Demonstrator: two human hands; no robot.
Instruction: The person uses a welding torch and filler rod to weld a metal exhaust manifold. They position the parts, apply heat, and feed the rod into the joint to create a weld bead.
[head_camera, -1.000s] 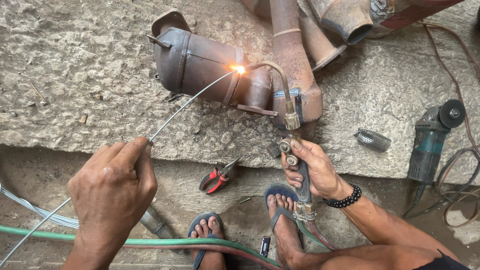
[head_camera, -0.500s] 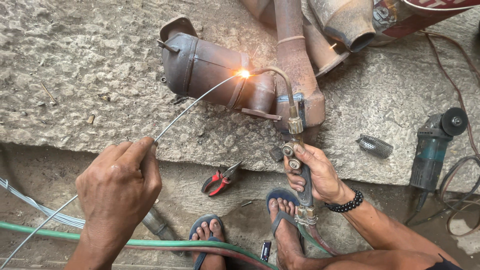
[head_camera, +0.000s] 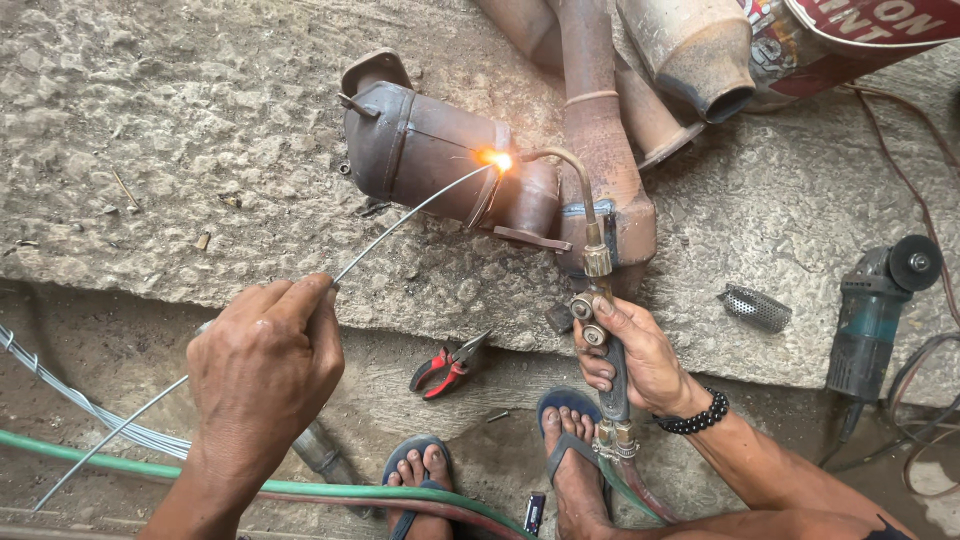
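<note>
Brazing mid-seam: right hand (head_camera: 640, 355) gripping torch (head_camera: 600, 330), left hand (head_camera: 265, 375) pinching rod (head_camera: 410, 222) at flame (head_camera: 497, 160) on muffler (head_camera: 430, 160). Next, probably: steady rod feed along joint.

Red-handled pliers (head_camera: 448, 366) are seen lying on the ground below the edge of the rough concrete slab (head_camera: 150, 150), and an angle grinder (head_camera: 880, 300) is found at the right, a small perforated metal tube (head_camera: 756, 308) resting just beside it. Rusty pipes (head_camera: 690, 50) are stacked along the top, while a green hose (head_camera: 330, 489) is run across the bottom, near a bundle of wires (head_camera: 70, 400) at the left.
</note>
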